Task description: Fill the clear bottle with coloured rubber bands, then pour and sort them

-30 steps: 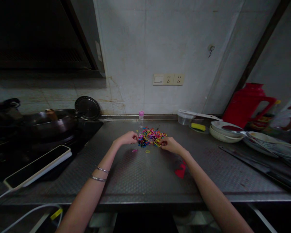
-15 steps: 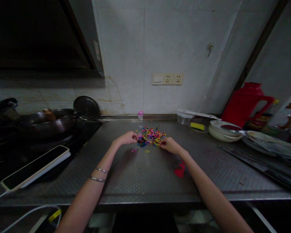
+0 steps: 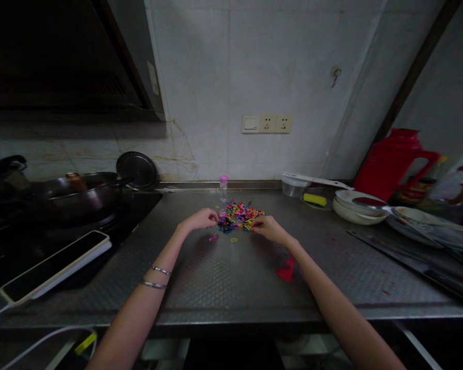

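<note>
A heap of small multicoloured elastic bands (image 3: 239,211) lies on the grey metal counter. At its left edge is my left hand (image 3: 203,219), fingers curled together; anything held in them is too small to make out. My right hand (image 3: 270,229) touches the heap's right side with thumb and fingers pinched, and its fingertips are partly hidden among the bands. In front of the heap lie a loose pink band (image 3: 213,239) and a yellow band (image 3: 234,240). Behind it stands a small clear container with a pink lid (image 3: 224,179).
A red piece (image 3: 285,270) lies by my right forearm. Bowls (image 3: 357,215), a yellow sponge (image 3: 314,200) and a red thermos jug (image 3: 393,162) stand on the right. Left are a phone (image 3: 56,264) and a pan (image 3: 81,192) on the stove.
My right hand has shifted slightly left, further over the heap's right edge. My left hand stays nearly in place, and the loose bands have not moved.
</note>
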`<state>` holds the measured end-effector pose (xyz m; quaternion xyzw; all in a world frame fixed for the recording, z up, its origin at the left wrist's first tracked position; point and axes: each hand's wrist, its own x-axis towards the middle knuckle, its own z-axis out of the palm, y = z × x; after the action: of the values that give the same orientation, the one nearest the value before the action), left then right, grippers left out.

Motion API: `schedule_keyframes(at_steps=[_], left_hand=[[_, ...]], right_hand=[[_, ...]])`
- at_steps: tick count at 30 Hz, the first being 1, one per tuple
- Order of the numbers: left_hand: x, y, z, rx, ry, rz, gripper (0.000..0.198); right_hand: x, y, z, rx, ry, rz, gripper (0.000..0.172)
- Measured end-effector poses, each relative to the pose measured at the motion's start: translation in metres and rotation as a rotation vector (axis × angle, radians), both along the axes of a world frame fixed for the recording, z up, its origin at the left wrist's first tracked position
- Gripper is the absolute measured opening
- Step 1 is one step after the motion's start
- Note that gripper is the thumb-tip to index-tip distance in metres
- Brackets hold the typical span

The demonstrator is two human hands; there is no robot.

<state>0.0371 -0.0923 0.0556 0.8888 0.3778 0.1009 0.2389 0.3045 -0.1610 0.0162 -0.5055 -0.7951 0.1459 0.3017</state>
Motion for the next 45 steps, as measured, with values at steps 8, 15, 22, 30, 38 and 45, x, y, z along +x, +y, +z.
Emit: schedule_keyframes(at_steps=[8,15,22,30,38,45], left_hand=[[0.001,0.000,-0.003,-0.023,-0.017,0.002,0.025],[0.007,-0.003,-0.002,0.041,-0.040,-0.010,0.024],[0.039,-0.014,-0.009,0.097,-0.055,-0.102,0.022],[0.087,-0.014,-0.025,0.326,0.069,-0.203,0.019],[0.100,-0.014,-0.035,0.367,0.105,-0.111,0.020],[0.093,-0.024,-0.026,0.249,0.041,-0.089,0.017]], right_hand=[[-0.036,-0.009,0.003,0.031,0.002,0.163,0.016],[-0.045,-0.013,0.001,-0.003,-0.034,0.208,0.012],[-0.006,-0.017,0.028,0.055,-0.018,0.108,0.019],[0.038,-0.039,0.024,0.029,-0.036,-0.008,0.018],[0.054,-0.057,0.011,-0.016,-0.073,-0.059,0.020],[0.060,-0.052,0.005,0.020,-0.086,-0.077,0.022]])
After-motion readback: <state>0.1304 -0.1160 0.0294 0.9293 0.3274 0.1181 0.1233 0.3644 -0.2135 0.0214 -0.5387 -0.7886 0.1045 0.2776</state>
